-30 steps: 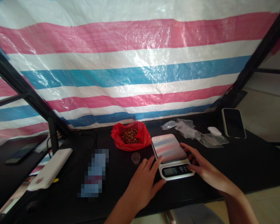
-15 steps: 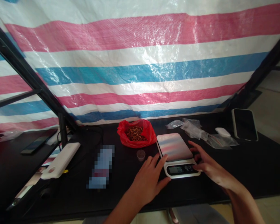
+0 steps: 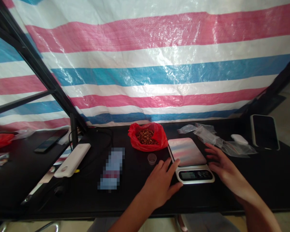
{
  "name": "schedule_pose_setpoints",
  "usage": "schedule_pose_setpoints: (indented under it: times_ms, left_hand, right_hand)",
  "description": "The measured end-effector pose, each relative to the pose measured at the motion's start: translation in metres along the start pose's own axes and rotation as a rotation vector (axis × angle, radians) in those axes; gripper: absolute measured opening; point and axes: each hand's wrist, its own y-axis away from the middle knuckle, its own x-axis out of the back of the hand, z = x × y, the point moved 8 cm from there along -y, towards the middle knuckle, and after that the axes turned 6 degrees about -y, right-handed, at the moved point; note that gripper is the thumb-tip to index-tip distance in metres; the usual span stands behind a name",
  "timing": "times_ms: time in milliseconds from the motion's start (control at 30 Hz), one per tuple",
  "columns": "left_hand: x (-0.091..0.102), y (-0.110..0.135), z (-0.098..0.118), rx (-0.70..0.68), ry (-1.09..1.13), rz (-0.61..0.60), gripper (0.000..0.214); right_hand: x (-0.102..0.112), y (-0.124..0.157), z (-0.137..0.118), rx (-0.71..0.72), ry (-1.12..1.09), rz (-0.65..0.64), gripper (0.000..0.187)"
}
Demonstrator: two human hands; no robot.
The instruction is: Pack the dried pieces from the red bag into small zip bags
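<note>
A digital kitchen scale (image 3: 187,152) with a shiny, bare metal plate and a dark display panel lies on the black table. At its left side, my left hand (image 3: 160,182) has its fingers spread, with index finger and thumb touching the scale's edge. My right hand (image 3: 222,164) is by the scale's right side, fingers apart and holding nothing; whether it touches the edge I cannot tell. A red plastic bag (image 3: 135,141) stands open behind, filled with small brown pieces (image 3: 146,137). Between the bag and my left hand sits a small clear cup (image 3: 152,159).
Clear plastic bags (image 3: 209,137) and a white rounded object (image 3: 239,139) lie back right, beside a propped phone (image 3: 265,132). To the left are a blurred-out rectangular item (image 3: 112,169), a white power bank (image 3: 72,160) and cables. A striped sheet (image 3: 154,77) hangs behind.
My right hand has drawn back from the scale's button panel to its right side. The left hand stays at the scale. The whole view has shifted slightly, moving things rightward in the picture.
</note>
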Motion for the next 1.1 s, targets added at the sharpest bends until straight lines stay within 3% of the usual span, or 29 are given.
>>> schedule_pose_setpoints:
  times_ms: [267, 867, 1000, 1100]
  left_hand:
    - [0.001, 0.0, 0.001, -0.01, 0.024, 0.027, 0.072]
    - [0.0, 0.001, 0.001, -0.007, 0.014, 0.022, 0.072]
    - [-0.001, 0.0, 0.001, -0.012, -0.02, 0.02, 0.073]
    - [-0.001, 0.0, 0.003, -0.036, -0.092, 0.071, 0.073]
  right_hand:
    - [-0.008, 0.004, 0.018, 0.045, 0.065, -0.187, 0.075]
    - [-0.005, 0.004, 0.023, 0.104, 0.121, -0.187, 0.075]
    - [0.005, -0.008, 0.014, 0.178, 0.169, -0.04, 0.06]
    - [0.014, -0.035, -0.013, 0.311, 0.327, 0.15, 0.045]
